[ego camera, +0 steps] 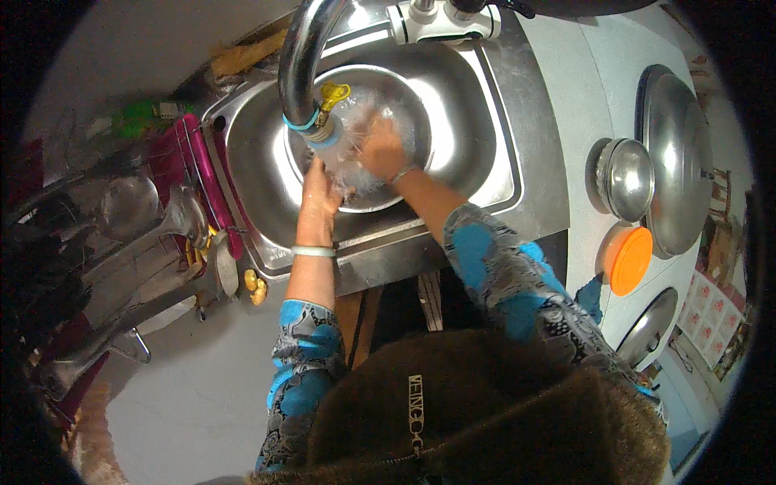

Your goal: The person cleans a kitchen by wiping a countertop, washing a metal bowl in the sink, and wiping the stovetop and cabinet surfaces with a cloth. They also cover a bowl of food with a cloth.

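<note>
A round metal basin (424, 151) stands inside the stainless steel sink (467, 127). Over it arches the chrome faucet spout (297, 79), its tip wrapped with a light blue band and a small yellow looped piece (334, 94). My right hand (382, 145) is in the basin, blurred by motion, amid pale splashing water (357, 173). Just below the spout tip, at the basin's near left rim, my left hand (321, 185) has its thumb raised and its other fingers partly hidden. Whether either hand holds something in the churning water is unclear.
White mixer valve (442, 23) sits behind the sink. On the right counter are stacked metal bowls (627, 179), a large metal lid (676, 157), an orange-lidded container (630, 260) and another lid (648, 327). Ladles (182, 218) and pieces of ginger (256, 286) lie left.
</note>
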{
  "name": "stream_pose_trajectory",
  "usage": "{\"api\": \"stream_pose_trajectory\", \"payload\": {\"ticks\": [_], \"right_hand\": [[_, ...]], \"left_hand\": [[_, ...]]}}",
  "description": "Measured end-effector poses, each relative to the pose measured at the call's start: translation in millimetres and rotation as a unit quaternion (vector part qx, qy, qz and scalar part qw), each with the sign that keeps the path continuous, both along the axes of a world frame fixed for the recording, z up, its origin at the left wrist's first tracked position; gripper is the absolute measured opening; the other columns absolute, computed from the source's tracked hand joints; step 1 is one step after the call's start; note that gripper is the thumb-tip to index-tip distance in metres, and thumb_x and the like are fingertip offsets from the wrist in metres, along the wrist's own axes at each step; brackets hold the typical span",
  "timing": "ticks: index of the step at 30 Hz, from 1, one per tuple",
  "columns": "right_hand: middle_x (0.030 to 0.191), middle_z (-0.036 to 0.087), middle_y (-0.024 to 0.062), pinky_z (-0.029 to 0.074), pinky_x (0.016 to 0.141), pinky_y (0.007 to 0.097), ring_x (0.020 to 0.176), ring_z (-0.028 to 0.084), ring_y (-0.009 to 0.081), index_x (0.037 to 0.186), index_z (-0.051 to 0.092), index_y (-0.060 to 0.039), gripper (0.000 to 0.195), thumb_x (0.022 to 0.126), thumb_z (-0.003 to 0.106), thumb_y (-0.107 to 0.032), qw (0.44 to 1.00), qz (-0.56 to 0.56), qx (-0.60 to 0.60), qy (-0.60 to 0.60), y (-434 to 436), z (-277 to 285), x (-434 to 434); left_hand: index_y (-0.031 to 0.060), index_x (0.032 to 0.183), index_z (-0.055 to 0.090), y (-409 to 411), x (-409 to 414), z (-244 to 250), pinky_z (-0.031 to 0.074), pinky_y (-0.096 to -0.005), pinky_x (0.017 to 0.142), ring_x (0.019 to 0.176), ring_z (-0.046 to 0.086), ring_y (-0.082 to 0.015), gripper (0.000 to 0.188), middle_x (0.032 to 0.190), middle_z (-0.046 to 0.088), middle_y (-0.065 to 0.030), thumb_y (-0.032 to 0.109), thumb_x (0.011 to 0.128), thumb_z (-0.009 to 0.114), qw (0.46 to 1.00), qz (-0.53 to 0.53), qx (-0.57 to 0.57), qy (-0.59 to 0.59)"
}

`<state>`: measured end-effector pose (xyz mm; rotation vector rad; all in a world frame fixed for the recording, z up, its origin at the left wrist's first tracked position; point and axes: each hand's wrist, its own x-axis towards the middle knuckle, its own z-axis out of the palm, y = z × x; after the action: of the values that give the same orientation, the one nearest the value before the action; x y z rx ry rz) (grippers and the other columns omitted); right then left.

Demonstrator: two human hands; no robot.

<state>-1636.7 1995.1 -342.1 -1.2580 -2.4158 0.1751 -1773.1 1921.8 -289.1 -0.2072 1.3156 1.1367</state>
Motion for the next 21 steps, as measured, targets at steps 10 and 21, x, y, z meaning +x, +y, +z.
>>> {"api": "stream_pose_trajectory", "payload": {"ticks": [10, 21], "right_hand": [[0.084, 0.068, 0.0189, 0.051, 0.07, 0.0433, 0.079, 0.066, 0.0338, 0.084, 0.068, -0.0072, 0.028, 0.082, 0.063, -0.035, 0.827, 0.227, -0.421, 0.295, -27.9, 105.5, -16.9], [0.097, 0.068, 0.0193, 0.053, 0.076, 0.0458, 0.091, 0.063, 0.0334, 0.096, 0.069, -0.0065, 0.031, 0.08, 0.065, -0.034, 0.983, -0.106, -0.147, 0.031, 30.9, 47.8, 2.4]], "left_hand": [[0.0037, 0.124, 0.053, -12.4, -4.8, -34.1, 0.051, -0.0402, 0.088, 0.101, 0.061, -0.0279, 0.035, 0.116, 0.061, -0.0137, 0.026, 0.098, 0.045, 0.974, 0.028, 0.221, -0.04], [0.006, 0.125, 0.052, 8.4, 13.0, 32.3, 0.053, -0.0328, 0.068, 0.092, 0.064, -0.0233, 0.033, 0.11, 0.063, -0.0096, 0.023, 0.097, 0.047, 0.995, 0.062, 0.047, 0.059]]}}
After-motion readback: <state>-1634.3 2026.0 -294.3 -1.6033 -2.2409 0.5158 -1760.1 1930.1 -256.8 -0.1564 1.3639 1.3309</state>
